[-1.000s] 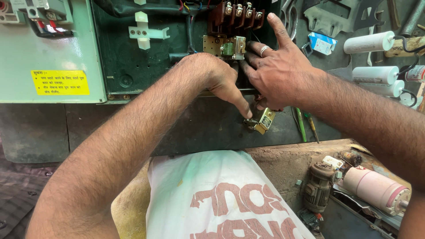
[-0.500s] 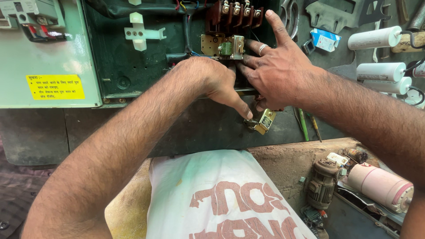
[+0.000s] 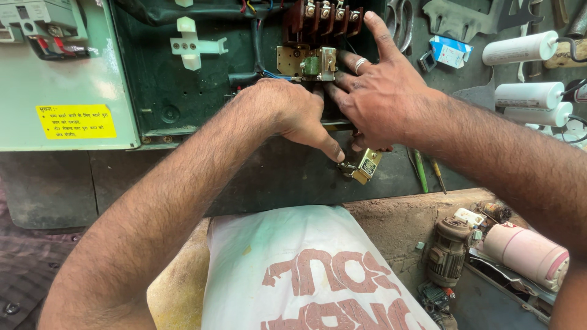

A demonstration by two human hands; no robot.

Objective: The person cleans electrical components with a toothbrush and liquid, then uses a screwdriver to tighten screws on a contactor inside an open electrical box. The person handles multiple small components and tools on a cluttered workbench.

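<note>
A small brass-coloured electrical part [image 3: 365, 165] hangs just below the lower edge of an open green electrical box [image 3: 183, 91]. My left hand [image 3: 293, 113] reaches in from the lower left and pinches this part with thumb and fingertips. My right hand [image 3: 382, 91], with a ring on one finger, comes from the right; its fingers are spread over the box interior and its thumb presses on the same part. Above the hands sit a brown terminal block [image 3: 321, 18] and a brass component with a green piece [image 3: 309, 62].
The box's pale green door [image 3: 67, 91] with a yellow label stands open at left. White cylinders [image 3: 526, 49] hang at right. Two screwdrivers [image 3: 428, 171] lie below my right hand. A printed white sack [image 3: 306, 275], a small motor [image 3: 449, 250] and a pink cylinder [image 3: 529, 253] sit below.
Both hands stay on the small brass part with hardly any movement. The view has shifted slightly.
</note>
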